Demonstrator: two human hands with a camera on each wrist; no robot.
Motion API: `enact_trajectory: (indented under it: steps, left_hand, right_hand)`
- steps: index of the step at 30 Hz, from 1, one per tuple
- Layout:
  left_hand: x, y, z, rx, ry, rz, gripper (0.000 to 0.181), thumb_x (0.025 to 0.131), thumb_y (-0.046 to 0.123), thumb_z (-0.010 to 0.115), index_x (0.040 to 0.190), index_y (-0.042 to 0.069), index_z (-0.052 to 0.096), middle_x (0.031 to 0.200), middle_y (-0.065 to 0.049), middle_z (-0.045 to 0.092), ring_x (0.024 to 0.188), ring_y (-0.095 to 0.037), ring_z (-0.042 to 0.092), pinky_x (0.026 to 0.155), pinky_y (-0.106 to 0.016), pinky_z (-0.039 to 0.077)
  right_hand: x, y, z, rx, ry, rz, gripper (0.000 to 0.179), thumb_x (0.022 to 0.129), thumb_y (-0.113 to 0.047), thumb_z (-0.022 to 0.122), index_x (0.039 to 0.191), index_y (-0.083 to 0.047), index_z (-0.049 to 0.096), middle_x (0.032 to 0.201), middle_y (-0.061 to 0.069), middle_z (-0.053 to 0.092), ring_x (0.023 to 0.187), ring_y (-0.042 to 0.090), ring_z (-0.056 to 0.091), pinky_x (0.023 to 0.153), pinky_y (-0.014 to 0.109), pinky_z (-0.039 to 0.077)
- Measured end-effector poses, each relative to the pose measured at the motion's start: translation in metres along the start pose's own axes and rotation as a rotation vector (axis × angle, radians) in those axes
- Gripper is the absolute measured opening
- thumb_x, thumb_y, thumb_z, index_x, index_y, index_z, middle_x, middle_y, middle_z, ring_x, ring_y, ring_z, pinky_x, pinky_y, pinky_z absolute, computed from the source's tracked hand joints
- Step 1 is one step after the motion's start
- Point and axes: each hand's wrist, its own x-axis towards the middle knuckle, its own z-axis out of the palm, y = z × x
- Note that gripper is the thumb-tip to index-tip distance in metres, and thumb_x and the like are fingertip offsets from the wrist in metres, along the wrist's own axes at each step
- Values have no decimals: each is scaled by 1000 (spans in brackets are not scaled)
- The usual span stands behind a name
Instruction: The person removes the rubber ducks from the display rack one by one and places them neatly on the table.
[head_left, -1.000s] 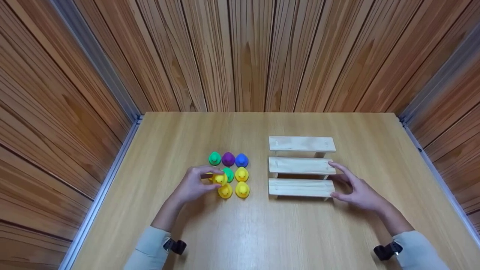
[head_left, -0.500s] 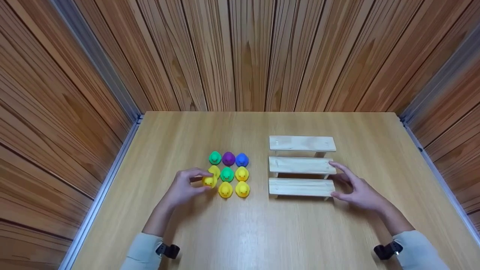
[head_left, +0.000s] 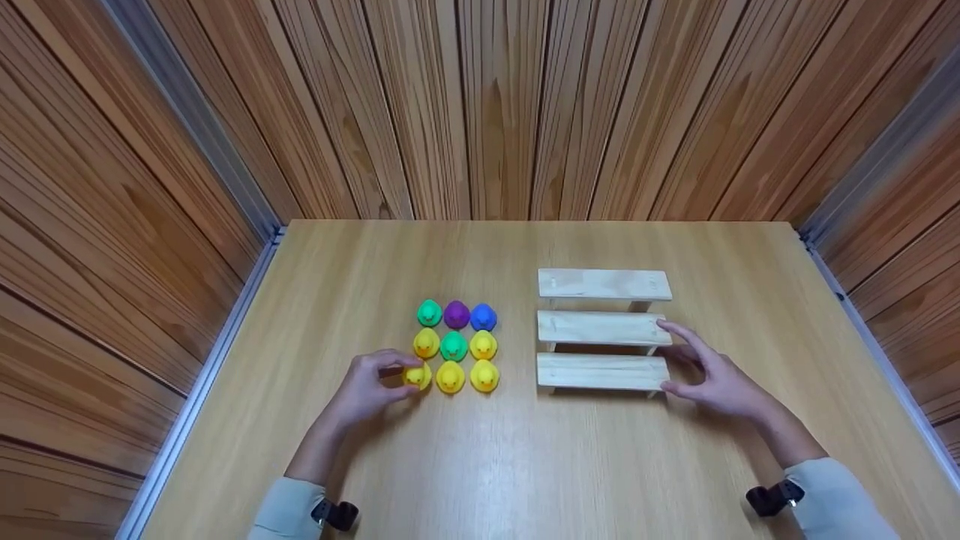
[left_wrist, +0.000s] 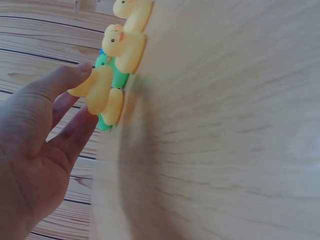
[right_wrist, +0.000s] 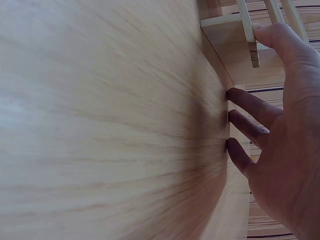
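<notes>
My left hand (head_left: 371, 388) pinches a yellow rubber duck (head_left: 418, 376) between thumb and fingers, at the front-left corner of a block of ducks. In the left wrist view that duck (left_wrist: 98, 90) sits between the thumb and fingertips. To its right in the front row are two more yellow ducks (head_left: 450, 377). The middle row has a yellow, a green (head_left: 454, 346) and a yellow duck. Behind stand a green, a purple (head_left: 457, 314) and a blue duck (head_left: 484, 316). My right hand (head_left: 712, 382) is spread at the right end of a three-tier wooden stand (head_left: 604, 371), thumb at its lowest step.
The stand's middle step (head_left: 600, 328) and top step (head_left: 600, 284) rise toward the back, with no ducks on them. Wood-plank walls (head_left: 495, 112) enclose the tabletop (head_left: 487, 465) at the back and sides. Each wrist carries a small black camera (head_left: 335, 515).
The left hand has carried the yellow duck left and down, from over the middle-row ducks to the front-left corner of the block. The right hand has stayed at the stand.
</notes>
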Motion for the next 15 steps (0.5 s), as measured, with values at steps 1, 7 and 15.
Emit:
enact_trajectory:
  steps: [1, 7, 15]
  left_hand:
    - [0, -1, 1, 0, -2, -5, 31, 97, 5, 87, 128, 11, 84, 132, -11, 83, 129, -33, 76, 118, -55, 61]
    - [-2, -8, 6, 40, 5, 3, 33, 96, 6, 89, 129, 11, 84, 133, -11, 83, 126, -32, 77, 114, -52, 64]
    - [0, -13, 13, 63, 63, 28, 34, 95, 8, 90, 129, 13, 84, 131, -9, 83, 121, -28, 77, 111, -46, 65]
  right_hand:
    - [0, 0, 0, 1, 1, -4, 96, 102, -21, 85, 179, -26, 27, 178, 25, 45, 145, -20, 44, 116, -4, 27]
    - [1, -1, 1, 5, -2, -4, 96, 103, -21, 85, 179, -26, 27, 177, 25, 46, 143, -23, 45, 116, -4, 27]
    - [1, -1, 1, 8, -4, -2, 97, 102, -21, 85, 179, -26, 26, 180, 25, 42, 143, -26, 42, 116, -5, 25]
